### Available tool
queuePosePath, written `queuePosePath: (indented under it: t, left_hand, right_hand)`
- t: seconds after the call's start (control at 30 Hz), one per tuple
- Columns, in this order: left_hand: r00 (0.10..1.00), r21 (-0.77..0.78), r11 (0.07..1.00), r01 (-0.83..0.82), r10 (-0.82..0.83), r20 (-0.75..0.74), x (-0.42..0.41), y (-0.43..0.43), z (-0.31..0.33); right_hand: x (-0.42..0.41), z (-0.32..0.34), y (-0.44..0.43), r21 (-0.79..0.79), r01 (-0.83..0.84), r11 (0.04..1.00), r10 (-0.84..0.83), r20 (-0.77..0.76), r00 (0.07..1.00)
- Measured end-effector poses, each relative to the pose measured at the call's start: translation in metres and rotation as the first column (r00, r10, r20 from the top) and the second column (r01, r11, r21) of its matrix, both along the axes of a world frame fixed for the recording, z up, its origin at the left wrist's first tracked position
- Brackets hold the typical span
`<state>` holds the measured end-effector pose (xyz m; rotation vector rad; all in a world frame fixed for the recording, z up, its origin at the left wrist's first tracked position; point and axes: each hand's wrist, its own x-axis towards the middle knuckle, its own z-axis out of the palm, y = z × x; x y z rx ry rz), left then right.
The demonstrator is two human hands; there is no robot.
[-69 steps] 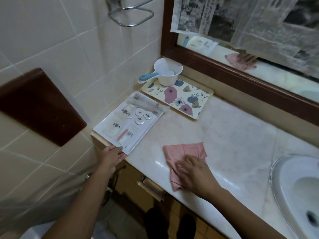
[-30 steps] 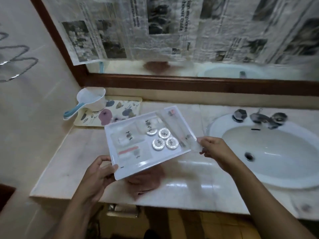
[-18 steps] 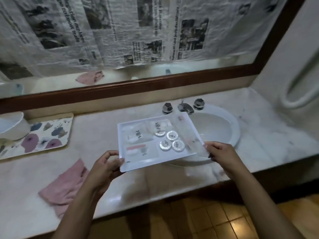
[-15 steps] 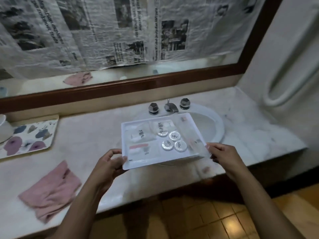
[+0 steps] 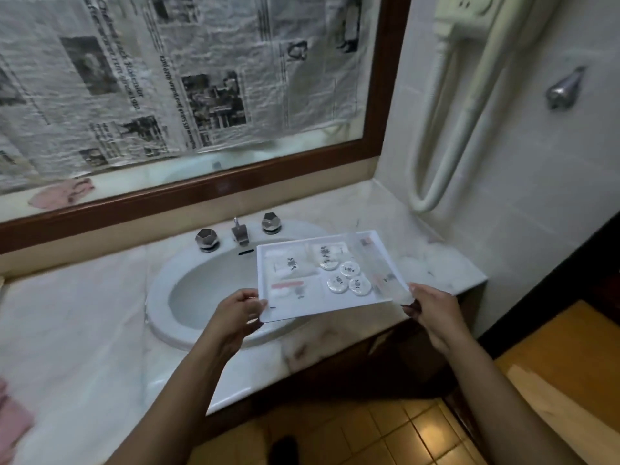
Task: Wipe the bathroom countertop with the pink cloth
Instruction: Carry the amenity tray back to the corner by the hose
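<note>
Head camera: the crumpled pink cloth lay at the far left of the frame, on the pale marble countertop, with no hand on it. So no wiping at that moment! Both hands were busy with the flat white rectangular plastic tray of wrapped toiletries and round white discs. The left hand pinched the tray's near left corner and the right hand pinched its near right corner. The tray was held clear of the surface and roughly level, over the right side of the white oval basin.

The step looked like clearing the counter ahead of the wipe. The next move called for setting the tray down flat, likely on the bare stretch right of the basin, letting go, then going back left for the cloth.

Room there was tight: basin rim on one side, tiled wall on the other, front edge close. The cream looped hose hung just above the back corner. Left of the basin, the marble ran wide and open.
</note>
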<state>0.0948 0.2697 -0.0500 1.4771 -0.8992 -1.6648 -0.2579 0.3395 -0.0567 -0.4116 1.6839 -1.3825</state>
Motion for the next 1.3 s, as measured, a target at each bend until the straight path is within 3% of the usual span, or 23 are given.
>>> queuePosePath:
  t: [0.33,0.53,0.87,1.03,1.17,1.3]
  left_hand:
    - [0.967,-0.090,0.993,0.078,-0.053,0.249,-0.092,-0.114,-0.015]
    - [0.944,-0.077,0.995,0.059,-0.031,0.328,-0.137,-0.209,-0.035]
    - [0.834,-0.050,0.998,0.038,-0.004,0.552,-0.189,-0.321,-0.065]
    - [0.793,-0.031,0.999,0.026,-0.002,0.609,-0.211,-0.353,-0.083]
    - [0.750,0.008,0.999,0.052,-0.044,0.660,-0.229,-0.364,-0.095]
    - [0.602,0.033,0.987,0.159,-0.123,0.789,-0.244,-0.371,-0.097]
  right_hand:
    - [-0.066,0.022,-0.086,-0.055,0.011,0.998,-0.004,0.126,0.992]
    - [-0.098,-0.002,-0.185,0.010,0.001,1.000,-0.002,0.098,0.995]
    - [-0.122,-0.050,-0.300,0.051,-0.015,0.999,0.007,0.153,0.988]
    - [-0.133,-0.067,-0.341,0.082,-0.014,0.997,0.008,0.084,0.996]
    - [-0.134,-0.059,-0.366,0.116,0.041,0.992,-0.034,-0.062,0.998]
    - [-0.139,-0.072,-0.389,0.100,0.059,0.993,-0.043,-0.153,0.987]
